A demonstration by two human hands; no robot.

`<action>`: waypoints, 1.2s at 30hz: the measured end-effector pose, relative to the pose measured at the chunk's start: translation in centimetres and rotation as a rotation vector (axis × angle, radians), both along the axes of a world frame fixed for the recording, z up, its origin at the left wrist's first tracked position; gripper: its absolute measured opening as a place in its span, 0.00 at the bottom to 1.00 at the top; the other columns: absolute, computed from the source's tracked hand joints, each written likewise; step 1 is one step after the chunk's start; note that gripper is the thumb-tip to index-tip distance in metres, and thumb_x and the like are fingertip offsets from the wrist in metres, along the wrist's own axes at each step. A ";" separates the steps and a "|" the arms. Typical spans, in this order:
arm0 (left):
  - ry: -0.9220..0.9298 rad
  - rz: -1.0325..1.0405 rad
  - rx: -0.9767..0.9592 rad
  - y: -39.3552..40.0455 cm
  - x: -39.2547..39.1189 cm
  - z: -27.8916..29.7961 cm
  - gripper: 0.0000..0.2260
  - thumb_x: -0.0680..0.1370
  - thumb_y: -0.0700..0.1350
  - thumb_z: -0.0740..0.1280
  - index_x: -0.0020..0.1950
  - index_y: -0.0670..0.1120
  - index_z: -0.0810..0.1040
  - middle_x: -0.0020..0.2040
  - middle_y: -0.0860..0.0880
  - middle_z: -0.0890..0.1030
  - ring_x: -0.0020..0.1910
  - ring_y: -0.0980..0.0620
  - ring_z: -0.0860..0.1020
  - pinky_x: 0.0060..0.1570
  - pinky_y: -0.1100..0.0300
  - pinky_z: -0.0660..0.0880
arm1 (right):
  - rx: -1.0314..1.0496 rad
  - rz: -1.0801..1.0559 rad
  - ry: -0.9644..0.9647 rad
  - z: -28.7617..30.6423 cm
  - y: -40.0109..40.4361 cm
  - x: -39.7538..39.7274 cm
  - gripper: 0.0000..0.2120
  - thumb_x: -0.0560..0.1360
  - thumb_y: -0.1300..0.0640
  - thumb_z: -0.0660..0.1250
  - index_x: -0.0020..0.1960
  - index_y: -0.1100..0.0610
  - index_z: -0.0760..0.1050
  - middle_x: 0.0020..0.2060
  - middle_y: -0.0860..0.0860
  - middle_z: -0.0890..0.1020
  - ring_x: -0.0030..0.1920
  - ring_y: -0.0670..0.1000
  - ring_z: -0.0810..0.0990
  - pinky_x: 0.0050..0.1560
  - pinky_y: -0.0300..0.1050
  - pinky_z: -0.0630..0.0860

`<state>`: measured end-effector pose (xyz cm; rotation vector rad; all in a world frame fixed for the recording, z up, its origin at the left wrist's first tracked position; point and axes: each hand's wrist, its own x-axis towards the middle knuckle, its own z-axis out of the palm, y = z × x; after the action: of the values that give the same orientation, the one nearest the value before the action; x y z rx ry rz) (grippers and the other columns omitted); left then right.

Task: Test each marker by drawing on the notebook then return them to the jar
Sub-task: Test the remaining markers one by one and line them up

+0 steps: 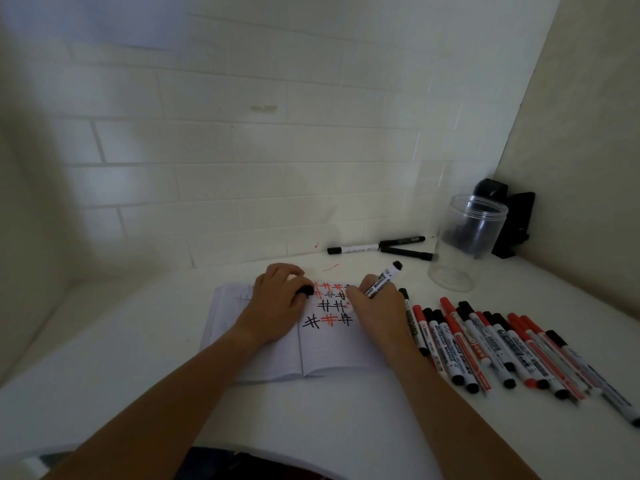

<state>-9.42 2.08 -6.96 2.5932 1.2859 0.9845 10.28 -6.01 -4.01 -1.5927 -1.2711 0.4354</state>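
Table [121,341]: hands on notebook [332,355].

The scene is seen by 1 camera, worn on the head. It is pointed forward and down at the worktop [138,341], close by, with the tiled wall [242,150] seen behind.

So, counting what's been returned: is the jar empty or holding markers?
Empty: the clear jar stands upright, lidless, with no markers inside.
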 end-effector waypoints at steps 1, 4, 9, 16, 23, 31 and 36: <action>-0.010 -0.010 0.028 0.0 0.0 0.0 0.11 0.79 0.45 0.66 0.60 0.54 0.81 0.59 0.54 0.76 0.62 0.53 0.68 0.62 0.48 0.68 | 0.029 0.015 0.041 0.2 -0.1 -0.1 0.16 0.75 0.53 0.71 0.33 0.53 0.67 0.24 0.46 0.72 0.25 0.43 0.68 0.28 0.42 0.68; -0.041 -0.079 0.012 -0.1 0.0 0.2 0.10 0.80 0.46 0.67 0.60 0.54 0.80 0.53 0.55 0.76 0.53 0.55 0.69 0.53 0.49 0.73 | 0.042 0.156 0.213 1.0 -0.9 -0.4 0.12 0.76 0.48 0.73 0.41 0.53 0.74 0.26 0.53 0.77 0.25 0.49 0.73 0.25 0.40 0.68; -0.074 -0.138 -0.005 -0.4 0.0 0.5 0.09 0.80 0.48 0.67 0.60 0.57 0.78 0.52 0.59 0.75 0.53 0.56 0.70 0.54 0.50 0.72 | -0.004 0.337 0.387 1.5 -1.5 -1.0 0.10 0.81 0.49 0.66 0.49 0.56 0.80 0.34 0.55 0.82 0.27 0.55 0.74 0.25 0.41 0.67; -0.075 -0.220 0.023 -0.8 0.1 0.9 0.10 0.80 0.46 0.67 0.62 0.54 0.79 0.52 0.58 0.77 0.53 0.56 0.71 0.55 0.60 0.70 | -0.024 0.333 0.286 1.3 -1.1 -1.1 0.07 0.81 0.53 0.66 0.50 0.56 0.79 0.37 0.57 0.83 0.27 0.54 0.75 0.24 0.42 0.69; -0.184 -0.234 -0.081 -1.4 0.1 1.3 0.13 0.79 0.39 0.67 0.60 0.54 0.76 0.49 0.58 0.79 0.49 0.59 0.75 0.50 0.63 0.72 | -0.034 0.459 0.224 1.3 -1.4 -1.2 0.09 0.77 0.52 0.73 0.51 0.55 0.76 0.29 0.55 0.79 0.27 0.53 0.75 0.25 0.40 0.70; -0.242 -0.252 -0.133 -1.9 -0.1 1.6 0.19 0.78 0.34 0.67 0.63 0.54 0.73 0.49 0.57 0.80 0.52 0.58 0.78 0.54 0.60 0.76 | -0.040 0.477 0.235 1.1 -0.9 -1.0 0.04 0.78 0.54 0.72 0.51 0.52 0.80 0.32 0.59 0.82 0.28 0.57 0.78 0.28 0.44 0.73; -0.242 -0.224 -0.046 -1.5 -0.3 1.1 0.22 0.77 0.30 0.63 0.64 0.52 0.73 0.53 0.56 0.78 0.55 0.55 0.76 0.57 0.55 0.76 | -0.119 0.595 0.214 1.5 -1.2 -0.9 0.23 0.77 0.72 0.59 0.62 0.51 0.81 0.51 0.53 0.86 0.39 0.59 0.85 0.33 0.45 0.77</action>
<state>-9.69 0.61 -5.86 2.4249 0.9271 1.1661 9.40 -7.19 -2.52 -1.1969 -1.5608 1.0386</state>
